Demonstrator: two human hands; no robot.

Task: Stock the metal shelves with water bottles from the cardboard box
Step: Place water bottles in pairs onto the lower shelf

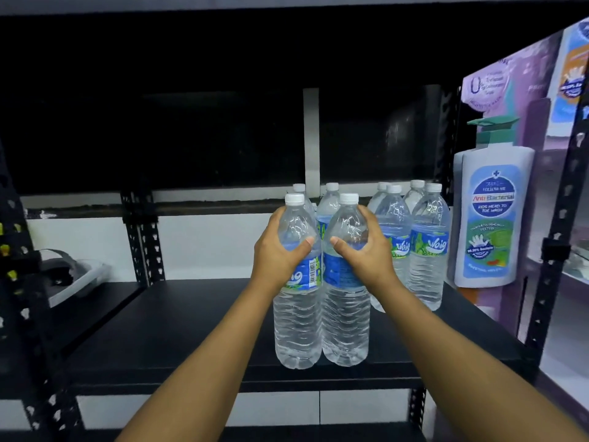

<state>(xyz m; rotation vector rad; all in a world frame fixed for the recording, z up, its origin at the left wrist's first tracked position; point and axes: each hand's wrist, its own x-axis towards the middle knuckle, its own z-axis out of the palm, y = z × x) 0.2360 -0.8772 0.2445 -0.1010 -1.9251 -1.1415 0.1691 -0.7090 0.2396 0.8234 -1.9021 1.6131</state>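
Hands on 2 clear plastic water bottles with white caps, side by side and upright at the front of the black metal shelf [191, 320]. Left hand [277, 250] wrapped round the shoulder of the left bottle [298, 320], thumb across the front just above the blue label; fingers mostly hidden behind the plastic. Right hand [366, 250] curled the same way round the right bottle [345, 320], thumb pointing toward the other thumb, fingertips out of sight behind it. Bottles touching or nearly so; bases apparently on the shelf board, contact hard to confirm.

Behind and to the right, more identical bottles [427, 250] standing in a cluster, partly masked by the held pair and the right wrist; at least 6 caps visible, exact count unclear. Further right, white pump bottle with blue anti-bacterial label [492, 218], against a purple printed display panel [516, 90], cut off by the frame edge. At far left, grey translucent object [76, 275], blurred and unidentifiable. Shelf space above in deep shadow, contents indiscernible. No cardboard box in view.
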